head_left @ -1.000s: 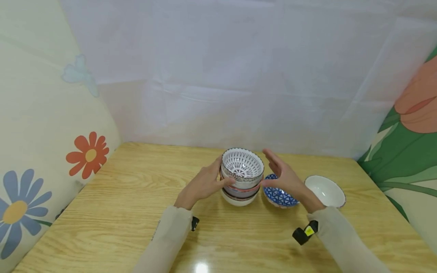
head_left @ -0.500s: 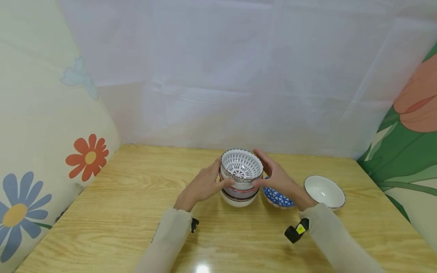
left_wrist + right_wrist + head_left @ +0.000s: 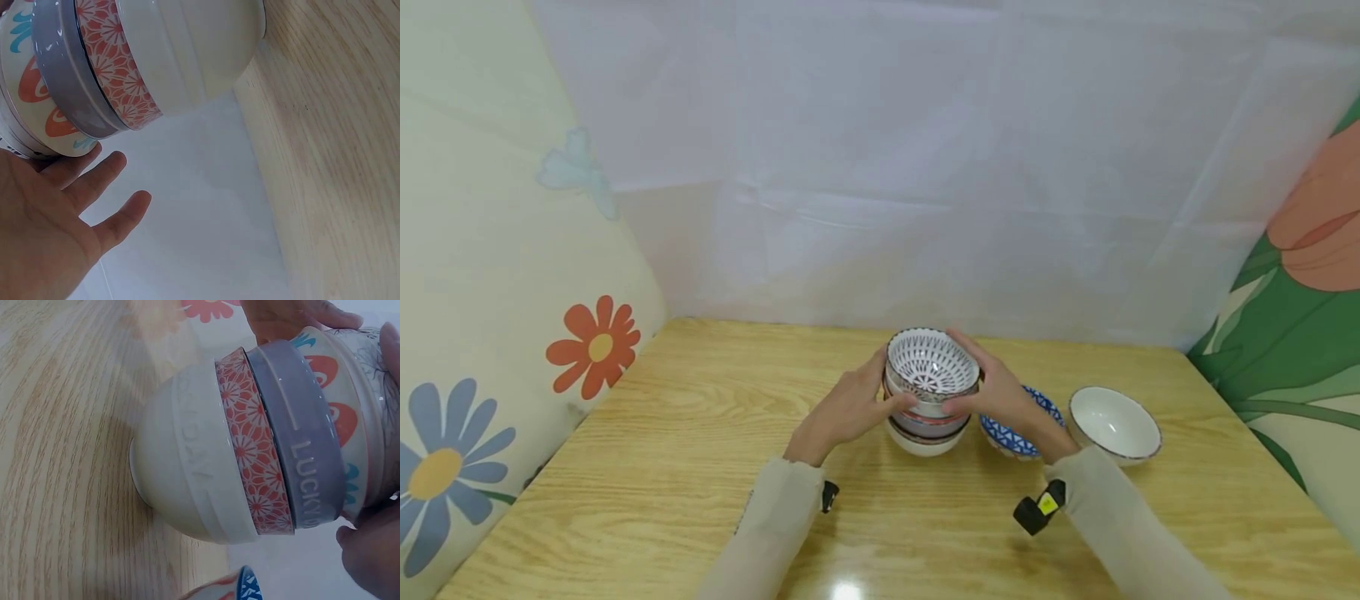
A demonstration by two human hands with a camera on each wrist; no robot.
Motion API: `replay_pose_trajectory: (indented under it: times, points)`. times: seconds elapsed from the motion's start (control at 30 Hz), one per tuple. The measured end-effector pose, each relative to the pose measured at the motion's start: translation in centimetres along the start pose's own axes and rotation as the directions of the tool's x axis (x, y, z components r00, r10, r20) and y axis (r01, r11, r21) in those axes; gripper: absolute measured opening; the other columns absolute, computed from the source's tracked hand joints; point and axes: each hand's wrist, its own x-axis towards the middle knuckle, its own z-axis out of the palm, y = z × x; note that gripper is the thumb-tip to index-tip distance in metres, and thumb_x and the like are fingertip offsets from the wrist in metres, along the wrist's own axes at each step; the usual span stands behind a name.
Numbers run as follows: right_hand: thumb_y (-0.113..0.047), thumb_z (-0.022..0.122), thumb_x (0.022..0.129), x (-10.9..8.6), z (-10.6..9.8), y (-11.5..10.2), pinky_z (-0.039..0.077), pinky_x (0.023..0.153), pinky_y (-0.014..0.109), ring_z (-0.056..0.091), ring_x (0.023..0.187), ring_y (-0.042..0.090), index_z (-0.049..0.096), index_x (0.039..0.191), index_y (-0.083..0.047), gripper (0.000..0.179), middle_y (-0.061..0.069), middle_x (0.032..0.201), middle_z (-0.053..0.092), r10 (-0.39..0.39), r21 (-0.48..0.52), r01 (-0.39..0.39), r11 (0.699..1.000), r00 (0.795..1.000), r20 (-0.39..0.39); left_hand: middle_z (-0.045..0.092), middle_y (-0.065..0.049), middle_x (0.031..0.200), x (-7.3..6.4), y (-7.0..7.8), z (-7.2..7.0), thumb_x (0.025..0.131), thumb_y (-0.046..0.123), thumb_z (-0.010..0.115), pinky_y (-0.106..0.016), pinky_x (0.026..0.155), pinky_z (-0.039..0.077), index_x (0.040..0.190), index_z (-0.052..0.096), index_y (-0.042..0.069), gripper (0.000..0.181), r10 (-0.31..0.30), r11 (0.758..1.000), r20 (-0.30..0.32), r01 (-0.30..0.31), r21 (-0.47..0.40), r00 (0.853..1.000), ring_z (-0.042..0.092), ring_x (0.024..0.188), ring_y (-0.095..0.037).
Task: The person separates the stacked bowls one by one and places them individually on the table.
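Gripping top bowl (image 3: 932,364), up on bowl stack (image 3: 931,427), from both sides: L hand (image 3: 847,406) at left of stack, R hand (image 3: 1002,394) at right, thumbs in front per head view. Outer L fingers (image 3: 122,222) spread beside stack, only in L wrist view. B&W pattern inside top bowl: head view only. Legible only in R wrist view: "LUCKY" on grey bowl (image 3: 297,434) mid-stack. On table (image 3: 700,467) w/ stack: blue-patterned bowl (image 3: 1002,437) just R, dark-rimmed wht bowl (image 3: 1115,422) farther R, latter head view only.
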Motion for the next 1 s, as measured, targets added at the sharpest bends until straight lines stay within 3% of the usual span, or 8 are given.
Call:
replay_pose_trajectory:
  times: [0.3,0.57,1.0]
  points:
    - [-0.043,0.086,0.066,-0.1,0.1,-0.3,0.02,0.11,0.063,0.02,0.143,0.037,0.025,0.152,-0.027,0.107,0.008,0.159,0.019,0.022,-0.044,-0.023,0.999,0.999,-0.031,0.041,-0.01,0.148,0.0,0.1,0.1,0.081,0.072,0.05,-0.044,0.106,0.04,0.154,0.013,0.012,0.102,0.019,1.0,-0.007,-0.019,-0.002,1.0,0.046,0.131,-0.023]
    - [-0.035,0.087,0.067,0.1,-0.3,-1.3,0.019,0.111,0.061,0.02,0.144,0.037,0.023,0.153,-0.016,0.109,0.012,0.158,0.022,-0.023,-0.17,0.015,0.985,0.999,-0.049,0.04,-0.011,0.148,0.0,0.1,0.1,0.086,0.058,0.06,-0.046,0.106,0.039,0.153,0.016,0.012,0.092,-0.006,1.0,-0.015,0.007,0.028,1.0,0.046,0.131,-0.026]
    - [-0.028,0.088,0.066,0.2,0.4,-0.9,0.029,0.108,0.058,0.031,0.139,0.036,0.025,0.152,-0.021,0.107,0.011,0.156,0.027,0.002,-0.115,-0.013,0.993,0.996,-0.092,0.039,-0.009,0.15,0.0,0.0,0.0,0.084,0.061,0.059,-0.046,0.105,0.04,0.154,0.014,0.015,0.094,-0.029,0.999,-0.002,0.029,0.032,1.0,0.047,0.13,-0.026]
